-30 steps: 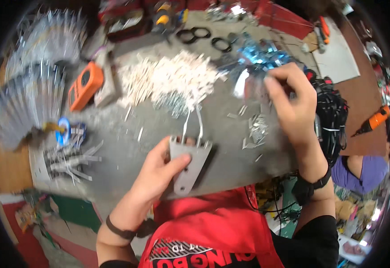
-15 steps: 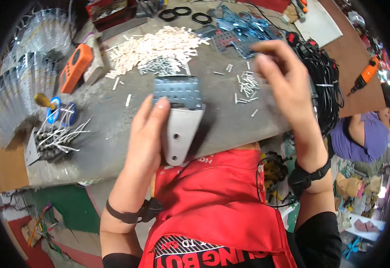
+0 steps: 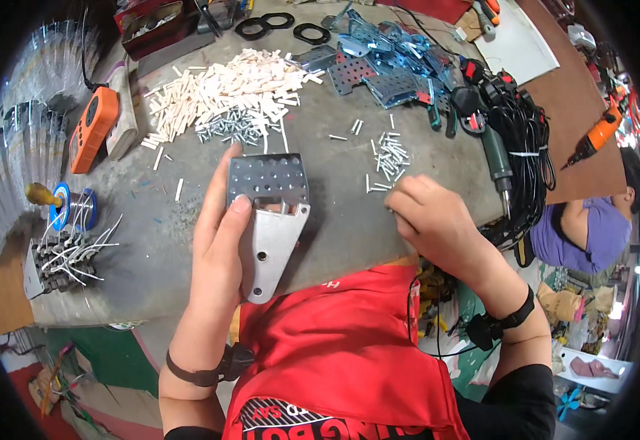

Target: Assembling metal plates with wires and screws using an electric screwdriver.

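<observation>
My left hand [image 3: 218, 238] is wrapped round a grey metal housing [image 3: 270, 249] that tapers toward me and has two holes in its narrow end. A dark perforated plate [image 3: 270, 174] covers its wide far end, and my thumb presses near the plate's edge. To the right, my right hand [image 3: 437, 224] hovers over the bench with its fingers pinched together. Whatever lies between those fingertips is too small to make out. Just beyond them is a small heap of silvery screws or pins [image 3: 391, 158].
A pile of white sticks [image 3: 224, 92] with dark screws [image 3: 232, 128] lies farther back. Blue-filmed perforated plates [image 3: 397, 73] sit at the back right, beside black cables [image 3: 529, 139] and a screwdriver-like tool [image 3: 499, 158]. An orange device [image 3: 94, 128] stands left. Another person [image 3: 584, 220] sits at right.
My right hand has come down and toward me, its fingers closing from a spread pose beside the heap of pins. The housing still sits in my left hand; the whole view has shifted slightly.
</observation>
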`<act>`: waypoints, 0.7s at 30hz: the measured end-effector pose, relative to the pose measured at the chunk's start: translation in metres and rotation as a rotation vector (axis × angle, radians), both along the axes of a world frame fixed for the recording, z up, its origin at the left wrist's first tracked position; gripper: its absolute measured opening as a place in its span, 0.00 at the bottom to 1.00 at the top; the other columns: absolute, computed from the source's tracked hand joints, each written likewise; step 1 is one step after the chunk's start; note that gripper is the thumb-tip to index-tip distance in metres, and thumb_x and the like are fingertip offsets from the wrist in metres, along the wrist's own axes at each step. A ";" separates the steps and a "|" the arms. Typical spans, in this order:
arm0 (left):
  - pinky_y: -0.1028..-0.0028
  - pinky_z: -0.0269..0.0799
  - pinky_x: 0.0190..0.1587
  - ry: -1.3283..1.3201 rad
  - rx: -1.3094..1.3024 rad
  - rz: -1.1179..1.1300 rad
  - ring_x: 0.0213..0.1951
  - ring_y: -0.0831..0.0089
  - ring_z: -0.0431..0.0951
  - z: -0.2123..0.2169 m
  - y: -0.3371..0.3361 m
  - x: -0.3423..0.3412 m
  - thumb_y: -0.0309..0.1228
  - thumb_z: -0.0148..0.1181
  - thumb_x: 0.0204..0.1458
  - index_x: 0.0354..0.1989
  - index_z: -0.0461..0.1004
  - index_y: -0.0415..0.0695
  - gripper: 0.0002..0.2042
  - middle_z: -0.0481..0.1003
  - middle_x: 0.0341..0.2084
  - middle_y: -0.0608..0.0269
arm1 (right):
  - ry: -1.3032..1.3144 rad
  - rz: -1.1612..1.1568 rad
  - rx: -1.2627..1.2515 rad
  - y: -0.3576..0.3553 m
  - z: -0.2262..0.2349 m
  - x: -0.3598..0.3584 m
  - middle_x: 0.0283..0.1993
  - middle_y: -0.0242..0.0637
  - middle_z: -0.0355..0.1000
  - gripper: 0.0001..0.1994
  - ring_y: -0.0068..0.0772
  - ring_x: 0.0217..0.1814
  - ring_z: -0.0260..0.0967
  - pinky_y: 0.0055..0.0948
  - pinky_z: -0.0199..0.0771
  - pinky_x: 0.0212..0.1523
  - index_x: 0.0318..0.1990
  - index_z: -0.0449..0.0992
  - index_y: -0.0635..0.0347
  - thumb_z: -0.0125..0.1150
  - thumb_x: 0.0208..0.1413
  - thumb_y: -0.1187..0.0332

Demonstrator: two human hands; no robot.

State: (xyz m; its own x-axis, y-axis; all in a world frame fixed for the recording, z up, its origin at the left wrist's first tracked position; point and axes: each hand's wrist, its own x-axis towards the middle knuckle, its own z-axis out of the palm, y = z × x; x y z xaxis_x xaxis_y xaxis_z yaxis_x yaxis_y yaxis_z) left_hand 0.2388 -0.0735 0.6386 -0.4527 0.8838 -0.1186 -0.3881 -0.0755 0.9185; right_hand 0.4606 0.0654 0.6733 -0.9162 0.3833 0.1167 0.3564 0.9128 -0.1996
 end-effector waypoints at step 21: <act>0.71 0.63 0.56 -0.041 -0.031 -0.073 0.53 0.68 0.69 0.029 -0.009 -0.002 0.28 0.47 0.57 0.64 0.52 0.37 0.26 0.67 0.53 0.54 | -0.075 -0.007 0.012 0.002 0.011 -0.043 0.32 0.41 0.64 0.13 0.46 0.40 0.67 0.39 0.71 0.34 0.34 0.65 0.61 0.57 0.37 0.79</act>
State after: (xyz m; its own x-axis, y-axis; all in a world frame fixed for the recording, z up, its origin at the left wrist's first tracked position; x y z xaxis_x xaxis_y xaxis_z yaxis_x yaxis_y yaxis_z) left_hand 0.2367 -0.0829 0.6673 -0.3813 0.9099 -0.1633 -0.4288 -0.0175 0.9032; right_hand 0.4172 0.0676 0.6846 -0.9201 0.3883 0.0522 0.3759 0.9125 -0.1614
